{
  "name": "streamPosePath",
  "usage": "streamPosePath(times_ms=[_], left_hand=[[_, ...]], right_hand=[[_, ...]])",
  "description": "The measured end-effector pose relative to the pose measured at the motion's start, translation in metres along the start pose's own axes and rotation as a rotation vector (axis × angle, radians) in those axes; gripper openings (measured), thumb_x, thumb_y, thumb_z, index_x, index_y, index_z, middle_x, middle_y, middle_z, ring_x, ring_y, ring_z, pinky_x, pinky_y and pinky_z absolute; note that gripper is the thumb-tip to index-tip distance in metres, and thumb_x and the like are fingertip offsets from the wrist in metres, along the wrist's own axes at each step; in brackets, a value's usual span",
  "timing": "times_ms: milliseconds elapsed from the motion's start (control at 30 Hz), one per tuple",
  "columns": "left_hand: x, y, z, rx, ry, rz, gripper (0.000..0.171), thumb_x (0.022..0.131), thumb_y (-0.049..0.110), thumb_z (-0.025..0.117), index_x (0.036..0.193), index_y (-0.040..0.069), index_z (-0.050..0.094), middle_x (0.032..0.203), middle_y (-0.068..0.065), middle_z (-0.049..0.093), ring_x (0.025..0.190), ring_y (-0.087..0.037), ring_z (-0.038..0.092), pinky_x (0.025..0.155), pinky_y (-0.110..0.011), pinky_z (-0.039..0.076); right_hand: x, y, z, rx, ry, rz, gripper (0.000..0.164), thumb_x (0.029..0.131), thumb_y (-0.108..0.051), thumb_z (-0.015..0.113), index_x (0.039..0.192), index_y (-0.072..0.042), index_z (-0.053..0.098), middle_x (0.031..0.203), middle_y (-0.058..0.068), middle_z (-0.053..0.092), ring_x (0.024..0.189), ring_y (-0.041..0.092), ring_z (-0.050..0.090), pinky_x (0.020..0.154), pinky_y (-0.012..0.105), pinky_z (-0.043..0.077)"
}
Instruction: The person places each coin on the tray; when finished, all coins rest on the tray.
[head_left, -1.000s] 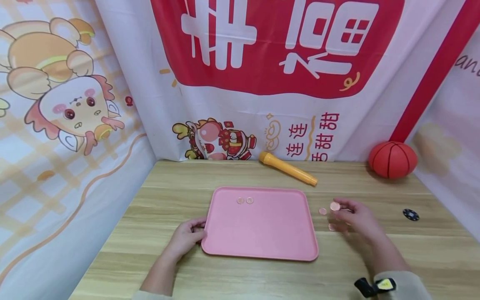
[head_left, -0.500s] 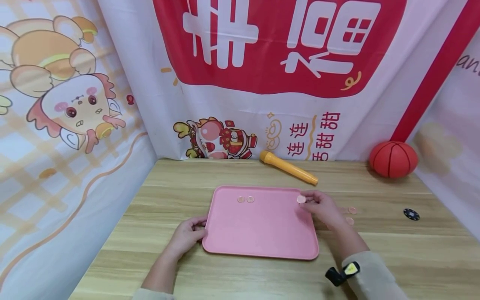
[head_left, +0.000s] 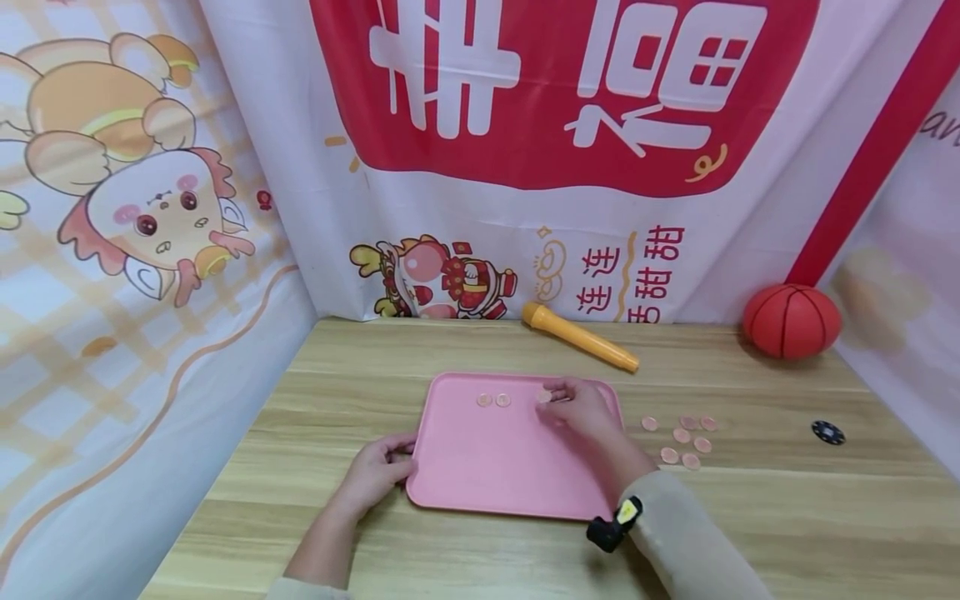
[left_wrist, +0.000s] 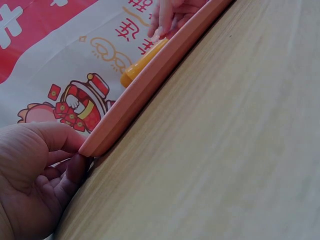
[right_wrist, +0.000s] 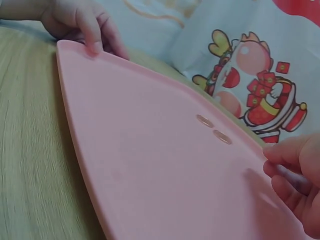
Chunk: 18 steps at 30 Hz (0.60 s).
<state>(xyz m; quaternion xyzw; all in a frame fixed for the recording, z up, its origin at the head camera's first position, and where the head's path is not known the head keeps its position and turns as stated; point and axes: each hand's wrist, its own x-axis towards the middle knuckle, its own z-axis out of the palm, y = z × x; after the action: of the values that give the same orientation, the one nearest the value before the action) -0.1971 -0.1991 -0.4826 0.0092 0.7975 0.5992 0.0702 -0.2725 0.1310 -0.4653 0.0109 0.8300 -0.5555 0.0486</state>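
A pink tray (head_left: 480, 462) lies on the wooden table, and my left hand (head_left: 377, 475) grips its left rim. In the left wrist view, the thumb and fingers of that hand (left_wrist: 37, 175) pinch the tray's edge (left_wrist: 150, 82). Over the tray's back right part, my right hand (head_left: 585, 411) pinches a copper-coloured coin (head_left: 543, 397) between thumb and fingertips. Two similar coins (right_wrist: 222, 136) lie side by side on the tray near its back rim. The held coin is barely visible in the right wrist view, above the tray.
Several more coins (head_left: 681, 435) lie loose on the table right of the tray. Farther right is a black chip (head_left: 828, 432). An orange toy microphone (head_left: 581, 336) lies behind the tray, and a red ball (head_left: 792, 321) sits at the back right. Printed cloths hang around the table (head_left: 300, 433).
My right hand has carried the coin leftward from the loose coins, across the tray's right rim, to over the tray. The left hand has stayed on the left rim.
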Motion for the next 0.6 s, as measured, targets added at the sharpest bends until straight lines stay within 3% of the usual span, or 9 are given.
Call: streamPosePath(times_ms=[233,600], left_hand=[[0.001,-0.001,0.001,-0.002,0.011,-0.005,0.054,0.076,-0.004,0.064,0.129,-0.010,0.057,0.112,-0.022,0.067,0.080,-0.010,0.064,0.065,-0.021,0.054],[-0.001,-0.001,0.000,0.012,0.004,0.006,0.054,0.077,-0.003,0.064,0.130,-0.011,0.055,0.112,-0.022,0.066,0.079,-0.010,0.062,0.065,-0.020,0.053]], right_hand=[[0.015,-0.002,0.025,0.016,0.011,0.062,0.037,0.078,-0.003,0.077,0.114,0.000,0.067,0.097,0.011,0.068,0.079,0.012,0.060,0.069,0.023,0.054],[0.023,-0.005,0.038,-0.157,0.019,0.033,0.030,0.079,-0.010,0.077,0.107,-0.003,0.070,0.092,0.007,0.068,0.085,0.015,0.059,0.077,0.027,0.052]])
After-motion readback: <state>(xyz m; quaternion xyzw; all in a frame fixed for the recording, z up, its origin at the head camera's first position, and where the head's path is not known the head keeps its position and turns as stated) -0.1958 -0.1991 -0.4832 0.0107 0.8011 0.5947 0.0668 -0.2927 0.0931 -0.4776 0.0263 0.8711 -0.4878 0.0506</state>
